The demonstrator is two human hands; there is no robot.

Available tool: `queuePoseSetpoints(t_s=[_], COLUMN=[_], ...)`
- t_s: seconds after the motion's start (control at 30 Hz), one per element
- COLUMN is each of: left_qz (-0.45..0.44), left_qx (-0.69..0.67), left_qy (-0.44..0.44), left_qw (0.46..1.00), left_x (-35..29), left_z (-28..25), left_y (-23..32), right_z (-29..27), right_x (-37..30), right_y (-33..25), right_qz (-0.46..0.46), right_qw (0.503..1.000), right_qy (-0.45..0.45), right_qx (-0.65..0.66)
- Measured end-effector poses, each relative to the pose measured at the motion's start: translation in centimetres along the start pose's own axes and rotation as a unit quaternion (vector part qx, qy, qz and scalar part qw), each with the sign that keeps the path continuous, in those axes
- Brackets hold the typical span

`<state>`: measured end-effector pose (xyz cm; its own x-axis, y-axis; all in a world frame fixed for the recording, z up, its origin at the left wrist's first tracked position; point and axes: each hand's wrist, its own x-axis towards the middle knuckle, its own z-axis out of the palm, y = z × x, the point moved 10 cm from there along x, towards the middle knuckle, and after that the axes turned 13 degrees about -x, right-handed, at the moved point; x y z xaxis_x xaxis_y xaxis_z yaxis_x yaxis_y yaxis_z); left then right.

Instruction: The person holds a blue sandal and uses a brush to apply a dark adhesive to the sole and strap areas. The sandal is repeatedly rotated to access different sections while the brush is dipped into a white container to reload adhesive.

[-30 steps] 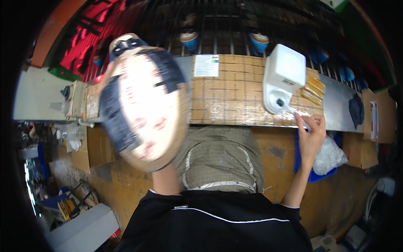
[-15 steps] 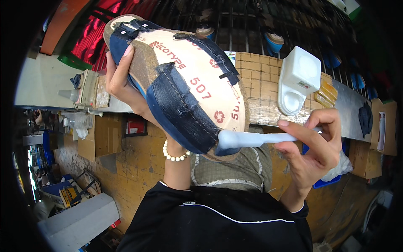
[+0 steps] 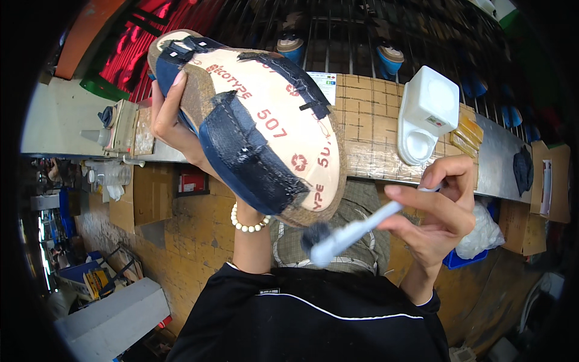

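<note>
My left hand (image 3: 172, 120) grips a shoe upper (image 3: 241, 154) from behind, its underside turned up toward me. Dark blue leather edges fold over a pale printed insole board (image 3: 265, 96) bordered in brown. In my right hand (image 3: 439, 211), thumb and fingers pinch the handle of a pale blue-white brush (image 3: 356, 232). The brush's dark bristles (image 3: 313, 236) are just below the shoe's near end, seemingly apart from it, and slightly blurred. Most of my left palm and some of its fingers are hidden behind the shoe.
A white plastic dispenser (image 3: 431, 99) with a small round cup stands on the cardboard-covered bench (image 3: 368, 108), beside a yellowish block (image 3: 465, 134). Beyond it is a rack of metal bars holding blue shoes (image 3: 391, 59). Cardboard boxes (image 3: 152, 190) stand below the bench.
The brush has come off the shoe's near end and swung down toward me, its bristles now showing. The shoe has shifted slightly left and down.
</note>
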<state>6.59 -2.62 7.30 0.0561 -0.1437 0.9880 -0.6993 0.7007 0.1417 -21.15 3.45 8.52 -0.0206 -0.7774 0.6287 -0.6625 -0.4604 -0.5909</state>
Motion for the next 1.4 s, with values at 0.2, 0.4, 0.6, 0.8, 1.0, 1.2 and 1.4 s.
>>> queuePoseSetpoints(t_s=[0.2, 0.4, 0.6, 0.8, 1.0, 1.2, 1.4], left_qz=[-0.069, -0.187, -0.269, -0.305, -0.317, -0.334, -0.371], left_qx=[-0.095, -0.263, -0.364, -0.397, -0.397, -0.41, -0.413], left_qy=[-0.018, -0.022, -0.044, -0.08, -0.108, -0.121, -0.123], left_qw=[0.993, 0.946, 0.891, 0.862, 0.855, 0.84, 0.823], left_x=[-0.4, -1.4, -2.3, -2.2, -1.1, -1.1, -1.4], left_z=[1.5, 3.0, 4.6, 6.1, 7.0, 7.6, 7.8], left_y=[0.9, 2.3, 3.4, 3.7, 2.8, 2.9, 3.0], right_z=[0.7, 0.4, 0.4, -0.3, -0.9, -0.5, -0.4], right_x=[-0.5, -0.1, -0.2, -0.4, 0.0, 0.2, 0.1], right_y=[0.7, 1.0, 1.8, 2.1, 2.9, 2.7, 3.6], right_qz=[-0.009, -0.017, -0.028, -0.02, 0.023, -0.011, -0.014], right_qw=[1.0, 0.999, 0.999, 0.999, 0.998, 0.995, 0.99], right_qy=[-0.016, 0.0, 0.008, 0.025, 0.047, 0.007, -0.019], right_qx=[0.013, 0.03, 0.017, 0.041, 0.017, 0.098, 0.141])
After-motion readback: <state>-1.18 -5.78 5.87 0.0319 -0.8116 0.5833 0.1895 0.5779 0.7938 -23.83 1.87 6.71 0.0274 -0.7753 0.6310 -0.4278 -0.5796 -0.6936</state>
